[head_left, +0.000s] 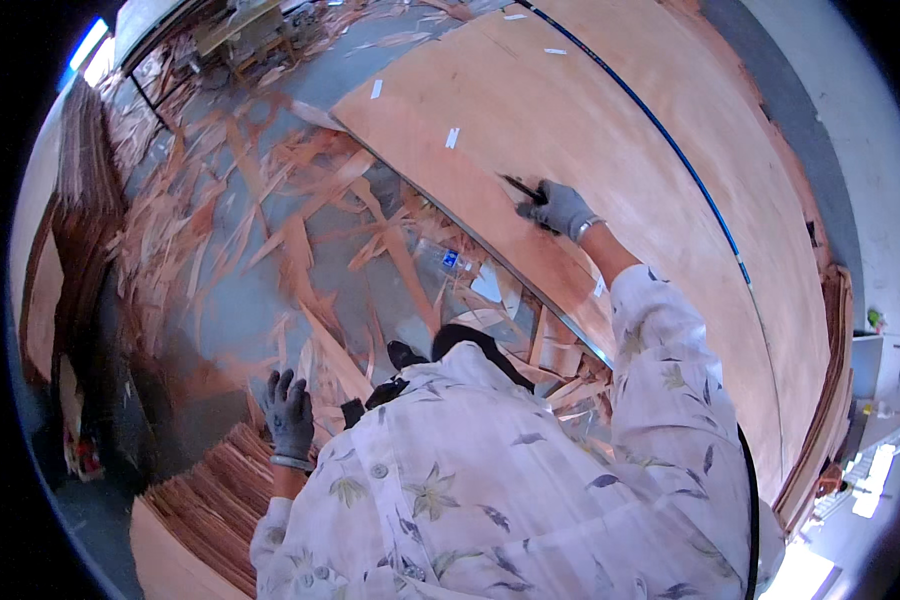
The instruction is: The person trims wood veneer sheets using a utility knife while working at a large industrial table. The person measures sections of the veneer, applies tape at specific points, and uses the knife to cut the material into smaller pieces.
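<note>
My right hand (567, 211), in a grey glove, is closed round a dark slender tool (521, 188) whose exact kind I cannot make out. It is over a wide tan wood veneer sheet (610, 130), with the tool pointing to the far left. Small white paper-like pieces lie on the sheet, one white piece (452, 138) just beyond the tool. My left hand (290, 415), also gloved, hangs low at the left with its fingers stretched out and nothing in them. Close beneath it is a stack of veneer sheets (220, 495).
A long dark blue strip (660, 125) runs across the veneer. Torn veneer scraps (300, 265) litter the grey floor (240, 345). Another tall veneer stack (82, 200) stands at the far left. The veneer's straight near edge (470, 235) passes in front of my body.
</note>
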{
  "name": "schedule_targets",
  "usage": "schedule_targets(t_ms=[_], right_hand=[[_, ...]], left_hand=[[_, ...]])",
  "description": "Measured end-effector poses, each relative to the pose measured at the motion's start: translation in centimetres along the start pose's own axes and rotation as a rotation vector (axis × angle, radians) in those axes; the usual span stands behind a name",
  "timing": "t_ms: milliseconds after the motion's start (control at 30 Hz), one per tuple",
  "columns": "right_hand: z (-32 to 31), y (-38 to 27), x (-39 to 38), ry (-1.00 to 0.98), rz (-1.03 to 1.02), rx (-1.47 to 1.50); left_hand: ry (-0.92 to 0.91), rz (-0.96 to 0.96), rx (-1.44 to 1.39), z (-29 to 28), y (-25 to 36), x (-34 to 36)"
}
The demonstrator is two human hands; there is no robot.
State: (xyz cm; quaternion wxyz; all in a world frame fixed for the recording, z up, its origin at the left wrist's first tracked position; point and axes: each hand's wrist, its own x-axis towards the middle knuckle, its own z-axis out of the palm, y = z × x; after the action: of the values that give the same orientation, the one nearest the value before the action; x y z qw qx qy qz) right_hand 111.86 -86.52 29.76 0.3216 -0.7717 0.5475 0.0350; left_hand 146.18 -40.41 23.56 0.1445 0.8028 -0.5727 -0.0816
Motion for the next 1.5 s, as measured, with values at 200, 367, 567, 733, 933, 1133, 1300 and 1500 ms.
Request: schedule_targets(t_ms=[200, 367, 567, 733, 933, 1133, 1300, 1500], right_hand=[[-3.2, 3.7, -1.9, -0.091, 0.155, 0.313], [-3.9, 4.3, 0.4, 0.498, 0.222, 1.012], [-2.3, -7.0, 11.6, 0.491, 0.149, 1.268], [-4.0, -12.4, 18.9, 0.487, 0.099, 1.137], [-4.3, -12.2, 26.5, 0.421, 0.206, 0.699], [-3.0, -9.9, 28.8, 0.698, 0.427, -0.149], [-0.5, -15.5, 31.7, 0.621, 0.441, -0.045], [-0.4, -13.0, 28.0, 0.768, 0.544, -0.192]], left_hand=[[-0.142, -0.121, -0.075, 1.6, -6.3, 1.4], [-0.147, -0.016, -0.204, -0.4, -9.4, 12.4], [-0.362, -0.048, -0.17, -6.1, -9.0, 27.9], [-0.478, -0.258, -0.244, -5.9, -13.9, 30.7], [-0.847, -0.6, -0.241, 0.3, -30.5, 19.7], [-0.919, -0.752, -0.368, 2.8, -43.2, 21.8], [-0.67, -0.65, -0.519, 0.7, -53.9, 31.5], [-0.632, -0.594, -0.556, -5.8, -40.5, 65.2]])
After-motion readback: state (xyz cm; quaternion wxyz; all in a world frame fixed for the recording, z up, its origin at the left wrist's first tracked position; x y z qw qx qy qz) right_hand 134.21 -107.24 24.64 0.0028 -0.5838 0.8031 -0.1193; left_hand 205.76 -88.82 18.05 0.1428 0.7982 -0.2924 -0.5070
